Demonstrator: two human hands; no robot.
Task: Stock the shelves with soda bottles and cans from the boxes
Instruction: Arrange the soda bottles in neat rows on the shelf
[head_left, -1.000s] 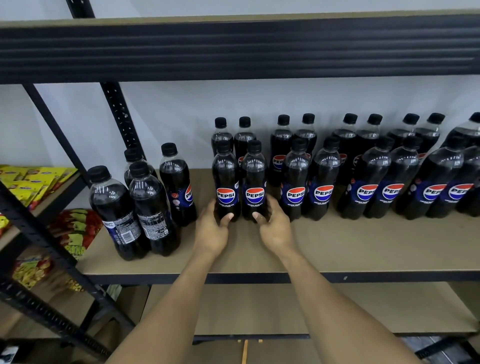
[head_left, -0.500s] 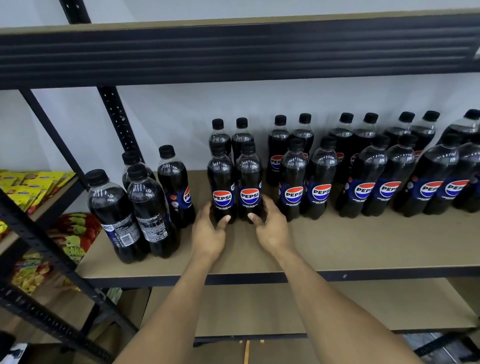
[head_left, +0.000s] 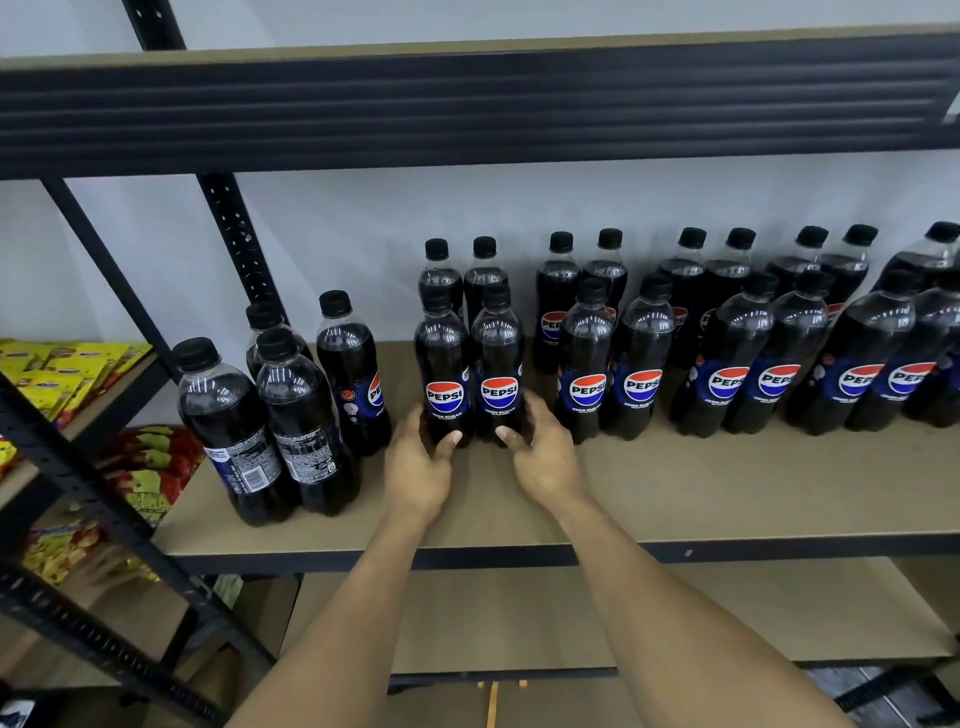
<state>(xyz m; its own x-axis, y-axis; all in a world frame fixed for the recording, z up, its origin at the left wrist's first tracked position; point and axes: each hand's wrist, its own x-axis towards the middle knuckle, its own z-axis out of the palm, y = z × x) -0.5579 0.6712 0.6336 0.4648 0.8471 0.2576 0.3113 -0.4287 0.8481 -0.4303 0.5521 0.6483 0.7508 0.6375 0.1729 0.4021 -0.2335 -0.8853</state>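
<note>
"Four loose bottles stand at the left end of the shelf, labels turned every way. What's beside them?"

"The left hand, thumb and fingers curled round the base of the left Pepsi bottle. Touching it, the right Pepsi bottle, its base wrapped the same way by the right hand."

"Both standing on the board?"

"Upright, labels forward, in front of a back pair and just left of the faced rows."

"So which step?"

"Squaring this pair into line, I'd judge. Next: let go without tipping them, then face those four stragglers or fetch more from the boxes, which aren't in view."
</note>
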